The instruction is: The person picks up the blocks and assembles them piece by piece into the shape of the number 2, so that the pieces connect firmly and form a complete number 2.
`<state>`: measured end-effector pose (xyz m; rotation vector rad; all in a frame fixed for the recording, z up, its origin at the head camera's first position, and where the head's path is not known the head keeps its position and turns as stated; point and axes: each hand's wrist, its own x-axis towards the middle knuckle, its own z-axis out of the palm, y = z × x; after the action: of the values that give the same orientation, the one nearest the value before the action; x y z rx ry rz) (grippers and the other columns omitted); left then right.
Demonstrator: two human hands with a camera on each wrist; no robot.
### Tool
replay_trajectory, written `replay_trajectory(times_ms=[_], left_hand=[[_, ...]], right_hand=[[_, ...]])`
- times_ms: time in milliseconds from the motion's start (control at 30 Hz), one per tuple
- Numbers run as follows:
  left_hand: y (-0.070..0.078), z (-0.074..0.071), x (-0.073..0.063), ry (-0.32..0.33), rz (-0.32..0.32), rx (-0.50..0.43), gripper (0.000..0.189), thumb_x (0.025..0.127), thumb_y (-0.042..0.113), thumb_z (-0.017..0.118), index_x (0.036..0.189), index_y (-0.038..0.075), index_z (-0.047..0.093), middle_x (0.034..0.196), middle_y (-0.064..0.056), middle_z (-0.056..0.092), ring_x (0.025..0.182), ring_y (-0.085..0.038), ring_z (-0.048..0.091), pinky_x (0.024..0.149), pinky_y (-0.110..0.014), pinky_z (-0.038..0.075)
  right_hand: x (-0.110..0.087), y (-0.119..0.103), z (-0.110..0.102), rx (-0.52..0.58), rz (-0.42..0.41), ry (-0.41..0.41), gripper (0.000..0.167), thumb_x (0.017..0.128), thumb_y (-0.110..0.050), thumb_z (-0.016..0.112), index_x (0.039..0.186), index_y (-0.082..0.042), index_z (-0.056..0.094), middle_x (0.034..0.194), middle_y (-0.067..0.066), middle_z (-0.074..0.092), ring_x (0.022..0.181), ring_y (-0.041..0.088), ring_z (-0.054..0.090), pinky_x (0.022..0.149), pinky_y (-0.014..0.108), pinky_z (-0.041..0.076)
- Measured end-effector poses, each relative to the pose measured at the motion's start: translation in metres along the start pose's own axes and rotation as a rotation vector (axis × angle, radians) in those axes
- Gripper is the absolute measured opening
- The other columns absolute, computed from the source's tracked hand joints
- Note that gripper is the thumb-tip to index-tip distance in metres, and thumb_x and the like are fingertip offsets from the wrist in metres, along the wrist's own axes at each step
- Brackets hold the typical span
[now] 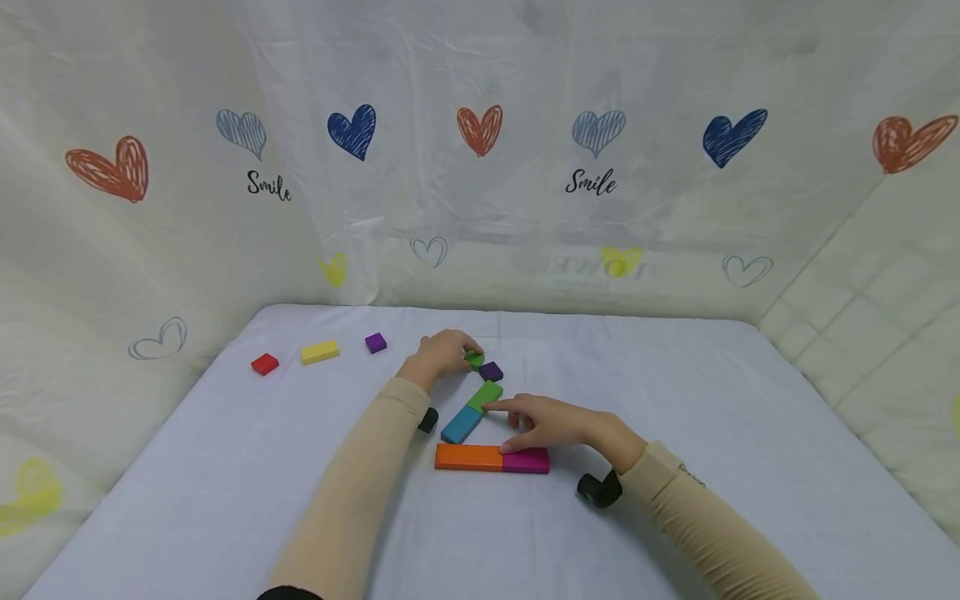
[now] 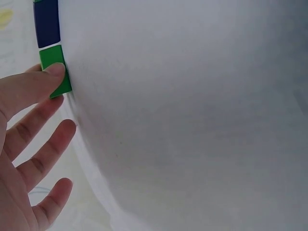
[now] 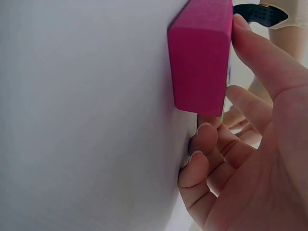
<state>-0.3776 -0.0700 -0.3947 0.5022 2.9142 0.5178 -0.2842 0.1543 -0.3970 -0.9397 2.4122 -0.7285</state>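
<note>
My left hand (image 1: 441,354) pinches a small green block (image 2: 50,57) between thumb and fingers. Just nearer than it lies a dark purple block (image 1: 491,372); a narrow gap separates the two in the left wrist view. A light green block (image 1: 489,392) and a blue block (image 1: 461,425) form a slanted row end to end. Below them an orange block (image 1: 468,457) and a magenta block (image 1: 527,462) make a straight row. With the index fingertip at the light green block, my right hand (image 1: 558,419) rests its thumb on the magenta block.
At the far left of the white-covered table (image 1: 675,400) lie a red block (image 1: 265,364), a yellow block (image 1: 320,352) and a purple block (image 1: 376,342), spaced apart. A pale curtain (image 1: 525,208) with printed hearts hangs behind the table.
</note>
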Motion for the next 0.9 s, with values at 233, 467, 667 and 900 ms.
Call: replay_trajectory(times_ms=[233,467,667,900], left_hand=[[0.0004,-0.0003,-0.0011,0.003,-0.009,-0.018,0.036,0.097,0.013,0.071,0.133,0.021,0.072,0.141,-0.003,0.063,0.139,-0.029,0.047,0.114,-0.071,0.020],[0.0009,-0.0007,-0.0018,0.003,-0.009,-0.021,0.037,0.097,0.014,0.072,0.132,0.021,0.072,0.140,-0.003,0.063,0.138,-0.029,0.047,0.114,-0.071,0.021],[0.0007,0.0002,-0.0010,0.005,-0.006,-0.014,0.037,0.097,0.014,0.072,0.132,0.021,0.072,0.139,-0.002,0.064,0.137,-0.029,0.048,0.114,-0.070,0.022],[0.0024,-0.0002,-0.0026,0.003,0.004,-0.010,0.037,0.097,0.014,0.072,0.133,0.021,0.072,0.138,-0.002,0.065,0.136,-0.029,0.049,0.113,-0.070,0.024]], right_hand=[[-0.0002,-0.0002,-0.0006,-0.003,0.000,-0.007,0.068,0.094,-0.034,0.076,0.154,-0.016,0.049,0.105,-0.002,0.056,0.093,0.018,0.050,0.075,0.032,0.045],[-0.0004,0.0004,-0.0005,-0.010,0.006,-0.009,0.069,0.094,-0.036,0.076,0.154,-0.017,0.049,0.105,-0.003,0.056,0.093,0.017,0.051,0.075,0.030,0.046],[-0.0003,0.0004,-0.0001,-0.002,-0.002,-0.005,0.068,0.094,-0.033,0.076,0.154,-0.016,0.049,0.104,-0.002,0.056,0.092,0.018,0.051,0.074,0.031,0.046],[-0.0004,-0.0001,-0.0001,0.006,-0.002,-0.004,0.067,0.094,-0.031,0.076,0.153,-0.015,0.050,0.104,-0.001,0.056,0.092,0.019,0.050,0.074,0.033,0.045]])
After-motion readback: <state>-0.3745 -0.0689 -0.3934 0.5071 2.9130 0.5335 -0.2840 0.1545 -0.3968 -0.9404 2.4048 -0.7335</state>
